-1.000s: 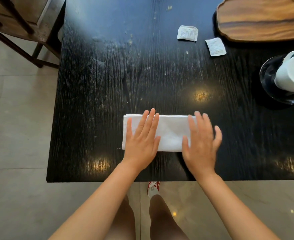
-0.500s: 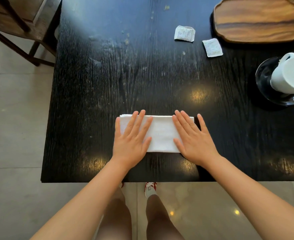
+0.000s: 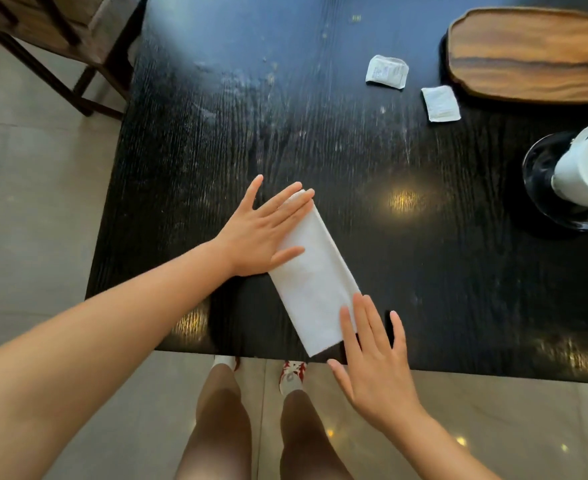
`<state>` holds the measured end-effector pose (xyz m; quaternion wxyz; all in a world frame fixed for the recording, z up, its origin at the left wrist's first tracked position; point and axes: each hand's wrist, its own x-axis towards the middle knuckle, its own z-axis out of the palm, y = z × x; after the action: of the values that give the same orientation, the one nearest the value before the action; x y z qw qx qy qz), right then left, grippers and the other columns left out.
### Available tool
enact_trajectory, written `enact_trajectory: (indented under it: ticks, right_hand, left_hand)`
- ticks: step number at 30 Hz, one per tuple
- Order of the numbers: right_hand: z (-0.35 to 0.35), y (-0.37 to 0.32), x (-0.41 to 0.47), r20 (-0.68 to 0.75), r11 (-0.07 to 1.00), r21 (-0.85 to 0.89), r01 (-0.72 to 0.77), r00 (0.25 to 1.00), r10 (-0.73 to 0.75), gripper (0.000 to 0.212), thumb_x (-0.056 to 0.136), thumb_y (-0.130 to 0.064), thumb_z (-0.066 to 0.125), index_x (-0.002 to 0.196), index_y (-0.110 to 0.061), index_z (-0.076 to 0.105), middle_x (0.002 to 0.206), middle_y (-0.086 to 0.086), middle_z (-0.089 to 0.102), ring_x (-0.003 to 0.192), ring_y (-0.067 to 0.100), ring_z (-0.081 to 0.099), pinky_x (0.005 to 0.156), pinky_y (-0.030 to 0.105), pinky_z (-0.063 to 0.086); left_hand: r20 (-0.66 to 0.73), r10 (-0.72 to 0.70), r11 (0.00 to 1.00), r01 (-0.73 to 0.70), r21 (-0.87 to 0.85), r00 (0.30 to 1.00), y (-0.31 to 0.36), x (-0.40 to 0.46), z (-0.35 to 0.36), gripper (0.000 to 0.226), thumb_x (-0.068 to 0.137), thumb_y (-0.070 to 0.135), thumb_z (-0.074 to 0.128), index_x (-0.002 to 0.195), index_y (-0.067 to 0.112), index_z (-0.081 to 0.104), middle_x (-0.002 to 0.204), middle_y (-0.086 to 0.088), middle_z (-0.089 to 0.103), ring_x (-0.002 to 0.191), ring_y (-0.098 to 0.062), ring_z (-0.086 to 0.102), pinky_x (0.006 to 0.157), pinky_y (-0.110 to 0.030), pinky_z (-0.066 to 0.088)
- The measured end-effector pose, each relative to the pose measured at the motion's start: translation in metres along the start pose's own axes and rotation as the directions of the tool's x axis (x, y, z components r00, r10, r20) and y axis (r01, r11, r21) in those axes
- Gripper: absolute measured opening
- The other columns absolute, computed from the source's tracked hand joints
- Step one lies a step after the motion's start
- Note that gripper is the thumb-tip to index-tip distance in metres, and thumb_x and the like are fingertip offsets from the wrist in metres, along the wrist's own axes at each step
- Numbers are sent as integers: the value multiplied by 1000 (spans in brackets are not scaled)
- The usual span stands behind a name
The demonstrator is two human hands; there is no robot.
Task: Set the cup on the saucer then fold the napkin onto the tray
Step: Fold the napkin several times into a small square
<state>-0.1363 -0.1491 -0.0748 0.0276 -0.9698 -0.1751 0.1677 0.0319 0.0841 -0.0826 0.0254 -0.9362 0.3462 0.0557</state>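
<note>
Napkin [image 3: 315, 271]: white, folded to long strip, flat on tabletop [image 3: 320, 133] near front edge, long axis diagonal, far-left to near-right. Left hand [image 3: 261, 233] flat on far end, fingers spread; right hand [image 3: 372, 362] open at near end

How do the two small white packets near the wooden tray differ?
The farther packet lies puffed and crumpled, with faint print on its face; the nearer packet lies flat and looks plain. The farther one sits well left of the wooden tray; the nearer one almost reaches its rim. Both are white and rest on the black table.
</note>
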Motion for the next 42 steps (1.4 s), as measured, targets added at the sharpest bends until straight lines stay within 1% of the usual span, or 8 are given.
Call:
enact_trajectory:
  ticks: [9,12,17,24,30,34,38,42]
  right_hand:
    - [1,18,-19,-183,963,-91,253,946,-266,46,90,-14,38,135,-3,41,144,18,37,141,28,17,112,47,15]
    - [2,37,-12,-240,922,-127,366,890,-387,50,84,2,40,134,-4,45,140,15,44,139,28,27,112,46,20]
    - [2,41,-6,-273,851,-174,495,806,-524,41,87,-3,54,127,-5,54,135,13,51,130,27,41,111,43,26]
    - [8,31,-10,-396,874,-46,484,794,-460,30,85,-2,60,115,-5,65,121,12,64,117,26,57,105,38,38]
    - [-2,21,-11,-501,867,75,493,770,-395,6,80,0,68,85,-2,72,87,9,71,80,23,63,79,31,52]
    - [-16,19,-6,-521,858,147,492,775,-356,6,81,-3,68,84,-6,73,83,6,71,76,20,64,71,27,54]
    - [-32,13,-2,-578,847,243,472,772,-264,10,74,0,73,83,-5,73,82,6,72,73,21,64,65,28,54]
    - [-41,12,5,-623,814,377,442,771,-131,23,78,-6,70,101,-7,67,96,9,71,92,20,64,82,31,53]
  left_hand:
    - [-28,-316,927,303,-220,948,66,32,1,87,82,72,23,148,18,11,158,4,7,145,-17,0,108,-66,-6]
    - [-30,-283,940,271,-209,959,65,33,2,90,79,75,26,148,20,12,158,2,9,145,-19,3,107,-68,-1]
    - [-14,-121,978,117,-173,993,57,40,2,94,76,77,28,148,19,12,158,0,10,145,-21,3,108,-68,1]
    - [-66,-133,966,114,-232,989,59,27,-6,80,87,64,27,148,15,12,157,-5,13,145,-21,5,111,-61,-2]
    - [-186,-85,881,-13,-474,979,62,-62,-6,43,90,22,41,129,6,49,124,-11,59,121,-21,46,113,-42,23]
    - [-102,13,916,-53,-398,995,64,-95,5,53,83,16,42,135,10,46,140,-3,48,135,-17,34,117,-41,15]
    - [-191,-9,930,-62,-362,982,70,-93,16,43,89,27,50,129,12,53,135,-3,53,130,-18,43,113,-43,26]
    - [-323,-69,926,-59,-372,944,75,-85,14,32,94,26,47,114,7,64,116,-7,67,113,-20,60,105,-43,36]
